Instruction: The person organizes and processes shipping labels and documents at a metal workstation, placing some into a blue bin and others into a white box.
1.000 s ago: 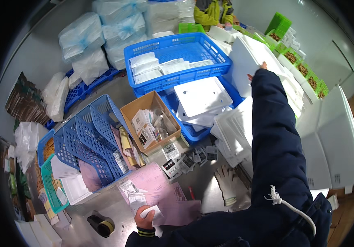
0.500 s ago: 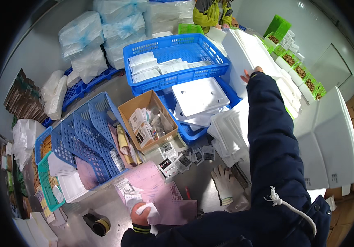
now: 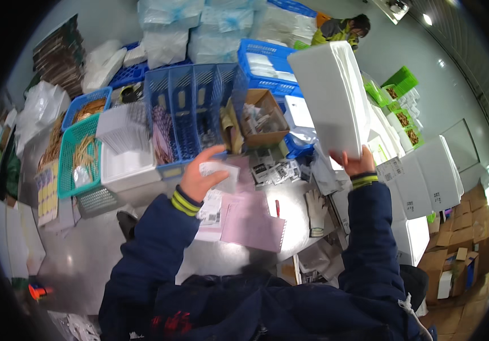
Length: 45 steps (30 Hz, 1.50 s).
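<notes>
My left hand [image 3: 199,175] is raised over the table, its thumb and fingers curved around a small whitish slip [image 3: 230,181] that is partly blurred. Below it lie pink sheets [image 3: 250,224] and a printed white label [image 3: 210,206]. On the right, my right hand [image 3: 360,163] grips the lower end of a tall white flat board [image 3: 325,94]. Several layers show along the board's right edge, and the fingertips come round its bottom. Beneath that hand is a knitted white glove [image 3: 316,211] on the table, with a red pen [image 3: 277,208] nearby.
Blue slotted racks [image 3: 184,108] stand at the back beside a cardboard box [image 3: 267,120] of packets. Green [image 3: 73,156] and blue baskets are at the left. More white boards [image 3: 426,182] lean at the right. Beyond the boards, another person [image 3: 335,31] bends down.
My view has swung round, and both hands now show before me. The left hand has risen off the pink sheets. The right hand has moved to the lower end of a white board.
</notes>
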### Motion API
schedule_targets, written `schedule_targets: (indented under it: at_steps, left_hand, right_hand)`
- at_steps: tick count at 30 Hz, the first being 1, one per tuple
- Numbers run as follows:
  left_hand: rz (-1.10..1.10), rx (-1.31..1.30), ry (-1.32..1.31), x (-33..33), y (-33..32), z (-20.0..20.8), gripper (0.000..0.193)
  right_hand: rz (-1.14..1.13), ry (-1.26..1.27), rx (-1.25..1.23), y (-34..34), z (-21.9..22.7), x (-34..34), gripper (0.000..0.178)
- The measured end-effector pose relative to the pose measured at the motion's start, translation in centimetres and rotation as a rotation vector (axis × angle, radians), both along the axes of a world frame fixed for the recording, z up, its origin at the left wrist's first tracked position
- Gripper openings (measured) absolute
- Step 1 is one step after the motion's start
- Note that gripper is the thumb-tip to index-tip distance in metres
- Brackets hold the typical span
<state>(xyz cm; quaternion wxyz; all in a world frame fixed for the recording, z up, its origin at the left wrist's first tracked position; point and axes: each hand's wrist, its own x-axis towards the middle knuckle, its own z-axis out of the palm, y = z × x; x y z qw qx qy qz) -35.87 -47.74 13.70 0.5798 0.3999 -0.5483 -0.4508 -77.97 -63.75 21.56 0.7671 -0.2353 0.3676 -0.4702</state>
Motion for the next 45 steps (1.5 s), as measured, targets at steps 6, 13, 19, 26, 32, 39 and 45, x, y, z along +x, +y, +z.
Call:
schedule_targets:
  at_steps: [6,13,19,26,32,39,45]
  left_hand:
    - [-0.362,0.021,0.328,1.4,4.2,3.6,0.064]
    - [-0.748,0.115,0.402,-1.7,11.4,2.1,0.063]
    - [-0.852,0.069,0.33,-6.0,15.2,2.5,0.049]
    - [-0.943,-0.196,0.254,-11.7,17.4,2.6,0.048]
    - [-1.025,-0.246,0.236,-14.9,18.1,2.4,0.051]
    - [-1.075,-0.297,0.208,-17.4,18.5,2.6,0.051]
    - [-1.138,-0.265,0.189,-19.0,18.7,2.7,0.053]
  right_hand:
    - [-0.048,0.273,0.144,19.3,-2.9,0.4,0.046]
    - [-0.009,0.308,0.188,31.2,-4.7,-3.7,0.052]
    - [-0.071,0.378,0.201,37.1,-4.9,-8.8,0.053]
    - [-0.28,0.513,0.272,41.1,-4.3,-12.3,0.052]
    - [-0.476,0.427,0.328,44.2,-5.9,-16.0,0.041]
    - [-0.373,0.434,0.337,47.7,-5.9,-16.7,0.052]
    - [-0.5,0.452,0.386,49.9,-7.1,-17.2,0.051]
